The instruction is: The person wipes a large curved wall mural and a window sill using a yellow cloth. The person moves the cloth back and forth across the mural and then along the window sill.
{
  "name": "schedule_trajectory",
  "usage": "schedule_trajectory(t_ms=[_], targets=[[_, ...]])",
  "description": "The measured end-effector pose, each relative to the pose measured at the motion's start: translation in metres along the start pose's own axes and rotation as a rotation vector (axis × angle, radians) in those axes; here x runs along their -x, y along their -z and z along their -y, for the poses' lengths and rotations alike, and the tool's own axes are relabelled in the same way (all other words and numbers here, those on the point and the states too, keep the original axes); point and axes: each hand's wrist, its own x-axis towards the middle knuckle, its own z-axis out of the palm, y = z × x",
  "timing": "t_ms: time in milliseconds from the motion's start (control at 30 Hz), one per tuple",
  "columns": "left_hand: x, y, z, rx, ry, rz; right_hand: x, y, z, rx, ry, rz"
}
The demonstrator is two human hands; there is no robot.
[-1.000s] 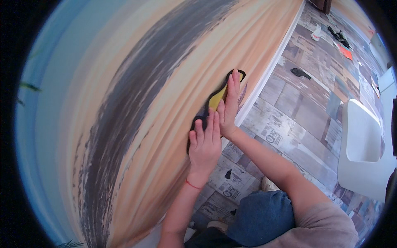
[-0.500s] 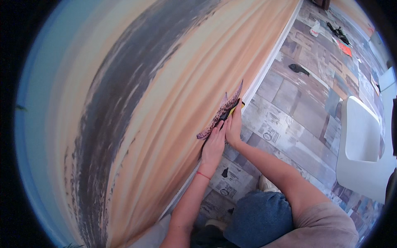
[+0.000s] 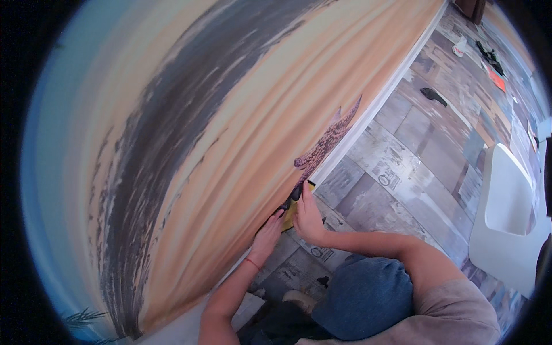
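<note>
So, left hand (image 3: 269,237): flat, fingers spread on the painted wall (image 3: 230,144)
right hand (image 3: 306,217): pressing yellow stencil (image 3: 290,213) low against wall, grip unclear

Both hands press low against a painted wall (image 3: 190,149), close by the white baseboard (image 3: 368,118). The left hand (image 3: 266,237) lies flat with fingers spread on the orange part of the wall, a thin red band (image 3: 252,263) around its wrist. The right hand (image 3: 306,217), just beside it and touching it at the fingertips, holds a yellow sheet (image 3: 290,214) against the wall, its index finger stretched up along the sheet's edge. Just above the right fingertips a purple speckled starfish shape (image 3: 328,141) lies on the wall. Under both forearms the floor is covered with newspaper (image 3: 379,172). Well to the right of the right arm stands a white chair (image 3: 506,221).
</note>
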Motion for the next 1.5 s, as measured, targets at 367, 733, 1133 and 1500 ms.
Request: schedule_trajectory(t_ms=[367,733,1133,1500], targets=[[0.018,0.050,0.064,0.008,0.545,-0.444,-0.048,0.026,0.051,-0.155,0.307,-0.215],[0.049,0.018,0.042,-0.052,0.332,-0.271,-0.038,0.005,0.003,0.081,0.737,0.019],[0.046,0.076,0.096,-0.020,0.709,-0.494,-0.076,0.036,0.084,-0.236,0.707,-0.310],[0.101,0.001,0.026,0.010,0.393,-0.299,-0.029,0.011,0.022,0.305,0.889,0.267]])
